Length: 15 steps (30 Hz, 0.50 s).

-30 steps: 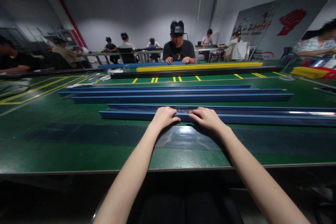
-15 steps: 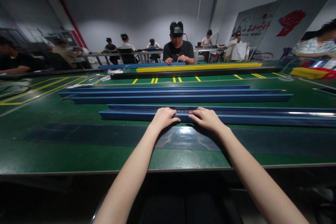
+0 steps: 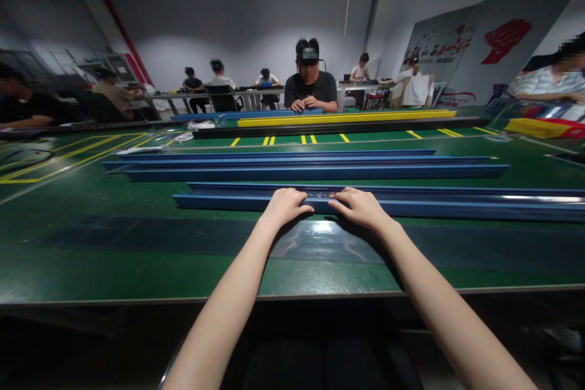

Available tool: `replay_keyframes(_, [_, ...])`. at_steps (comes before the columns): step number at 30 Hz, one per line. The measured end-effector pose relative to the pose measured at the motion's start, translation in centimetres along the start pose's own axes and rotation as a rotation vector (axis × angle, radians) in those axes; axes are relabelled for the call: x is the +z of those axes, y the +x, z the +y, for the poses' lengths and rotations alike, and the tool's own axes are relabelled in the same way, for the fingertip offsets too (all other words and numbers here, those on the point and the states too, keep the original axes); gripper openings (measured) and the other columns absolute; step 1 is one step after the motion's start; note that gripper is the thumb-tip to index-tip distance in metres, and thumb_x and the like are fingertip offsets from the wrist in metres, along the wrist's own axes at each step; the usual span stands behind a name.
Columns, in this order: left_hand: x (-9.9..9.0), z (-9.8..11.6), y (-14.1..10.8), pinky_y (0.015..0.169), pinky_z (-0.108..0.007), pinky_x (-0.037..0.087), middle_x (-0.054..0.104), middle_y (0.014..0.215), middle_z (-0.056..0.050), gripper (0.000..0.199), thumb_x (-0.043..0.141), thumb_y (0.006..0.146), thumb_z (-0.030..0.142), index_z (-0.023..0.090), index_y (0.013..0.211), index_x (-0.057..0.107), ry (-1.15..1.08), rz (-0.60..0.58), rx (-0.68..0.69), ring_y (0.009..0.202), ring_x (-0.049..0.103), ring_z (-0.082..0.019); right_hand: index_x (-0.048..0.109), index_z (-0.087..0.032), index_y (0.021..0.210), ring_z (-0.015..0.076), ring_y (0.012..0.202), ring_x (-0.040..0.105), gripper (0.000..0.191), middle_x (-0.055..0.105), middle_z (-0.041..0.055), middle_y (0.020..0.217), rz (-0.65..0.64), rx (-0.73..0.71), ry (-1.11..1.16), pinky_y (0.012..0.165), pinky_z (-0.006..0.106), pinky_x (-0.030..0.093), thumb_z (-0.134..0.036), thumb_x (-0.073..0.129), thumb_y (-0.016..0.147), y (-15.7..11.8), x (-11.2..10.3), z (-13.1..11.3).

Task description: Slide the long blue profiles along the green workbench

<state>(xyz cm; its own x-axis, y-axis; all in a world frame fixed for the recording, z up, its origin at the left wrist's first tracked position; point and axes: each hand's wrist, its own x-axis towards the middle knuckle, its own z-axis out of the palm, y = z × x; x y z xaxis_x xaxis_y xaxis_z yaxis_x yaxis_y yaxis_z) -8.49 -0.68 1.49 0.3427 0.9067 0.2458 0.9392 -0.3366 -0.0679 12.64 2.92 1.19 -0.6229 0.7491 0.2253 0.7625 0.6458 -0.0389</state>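
A long blue U-shaped channel lies across the table in front of me, open side up. My left hand is closed over its near wall, fingers reaching inside and thumb along the outer face. A short gap to the right, my right hand grips the same wall in a similar way. Some shiny clear material shows inside the channel between my fingertips, too small to make out fully. Nearer to me, under my wrists, a wide transparent plastic strip lies flat on the green table.
More blue channels lie parallel just beyond. Farther back are a yellow profile and a black one. Across the table sits a person with hands together. At the right are yellow and red trays and another person.
My hands and the channel stay almost still. The person across the table has brought their hands closer together.
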Motion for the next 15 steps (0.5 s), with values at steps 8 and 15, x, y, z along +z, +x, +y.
replay_keyframes(8, [-0.21,0.09,-0.03,0.068,-0.025,0.040,0.068,0.087,-0.006,0.035,0.051,0.080,0.051,0.019,0.088,0.065,-0.008,-0.009,-0.011,0.085,0.061,-0.020,0.062,-0.023,0.111,0.0181,0.095,0.058,0.048,0.064,0.0070,0.103,-0.001,0.003,-0.001,0.069,0.024,0.038,-0.050,0.028,0.089,0.02,-0.05,-0.02])
replay_keyframes(15, [-0.41,0.22,-0.12,0.064,-0.024,0.039,0.068,0.083,-0.004,0.032,0.056,0.078,0.049,0.021,0.091,0.058,-0.048,0.017,-0.035,0.080,0.062,-0.020,0.061,-0.023,0.113,0.0185,0.096,0.057,0.046,0.064,0.0073,0.103,-0.008,0.013,0.005,0.070,0.023,0.039,-0.050,0.032,0.088,0.01,-0.09,-0.06])
